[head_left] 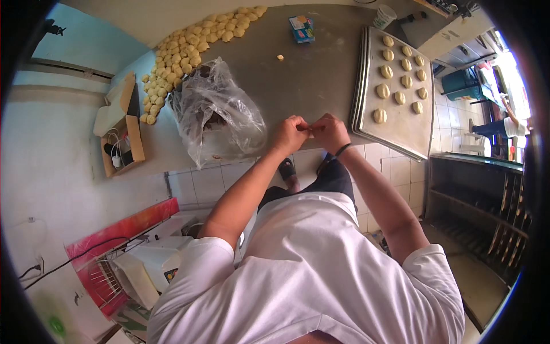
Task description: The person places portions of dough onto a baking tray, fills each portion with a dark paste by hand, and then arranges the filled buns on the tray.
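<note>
Dough piece (311, 129) pinched between closed left hand (290, 135) and right hand (329, 132).

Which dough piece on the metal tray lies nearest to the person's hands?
The one at the tray's near-left corner, alone in its row. It sits closest to the right hand; the other pieces lie farther up the tray.

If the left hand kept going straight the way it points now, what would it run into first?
The left hand points right, so it meets the right hand at once; they already pinch one small dough piece together. Beyond that lies the tray.
</note>
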Available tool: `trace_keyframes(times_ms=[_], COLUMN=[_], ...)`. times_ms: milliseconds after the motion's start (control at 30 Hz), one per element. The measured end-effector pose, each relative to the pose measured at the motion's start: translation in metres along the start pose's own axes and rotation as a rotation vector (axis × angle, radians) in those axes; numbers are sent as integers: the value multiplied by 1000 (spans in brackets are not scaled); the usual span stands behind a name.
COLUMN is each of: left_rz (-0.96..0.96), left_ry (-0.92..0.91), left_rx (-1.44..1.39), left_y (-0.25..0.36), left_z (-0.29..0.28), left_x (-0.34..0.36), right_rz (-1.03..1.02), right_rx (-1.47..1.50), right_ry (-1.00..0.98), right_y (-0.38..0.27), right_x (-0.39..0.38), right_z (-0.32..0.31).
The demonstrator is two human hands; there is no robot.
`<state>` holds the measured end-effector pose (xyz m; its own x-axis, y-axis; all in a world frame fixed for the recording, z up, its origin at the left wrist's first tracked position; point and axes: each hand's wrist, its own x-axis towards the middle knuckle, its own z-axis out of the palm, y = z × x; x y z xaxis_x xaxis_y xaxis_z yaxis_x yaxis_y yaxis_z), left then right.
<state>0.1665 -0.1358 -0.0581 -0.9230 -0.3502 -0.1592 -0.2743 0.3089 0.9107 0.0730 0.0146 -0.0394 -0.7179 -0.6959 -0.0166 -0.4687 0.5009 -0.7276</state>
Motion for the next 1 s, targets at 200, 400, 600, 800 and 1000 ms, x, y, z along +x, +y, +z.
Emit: trace_keyframes(times_ms=[200, 400, 600, 800, 1000], left_rz=[408, 229, -172, -60, -119], left_ry=[216, 4, -192, -251, -83], left_rx=[278, 378, -522, -451, -368], left_y=[16, 25, 112, 156, 136], left_z=[21, 11, 95, 111, 82], left_x=[-21, -3, 5, -4, -13], right_rz=[99, 170, 253, 270, 40], right_rx=[182, 547, 995, 136, -531], right_ry=[0, -49, 248, 360, 121], right_y=[-18, -14, 42, 100, 147], right_x=[-44, -34, -76, -84, -80], right_z=[4, -65, -94, -198, -169])
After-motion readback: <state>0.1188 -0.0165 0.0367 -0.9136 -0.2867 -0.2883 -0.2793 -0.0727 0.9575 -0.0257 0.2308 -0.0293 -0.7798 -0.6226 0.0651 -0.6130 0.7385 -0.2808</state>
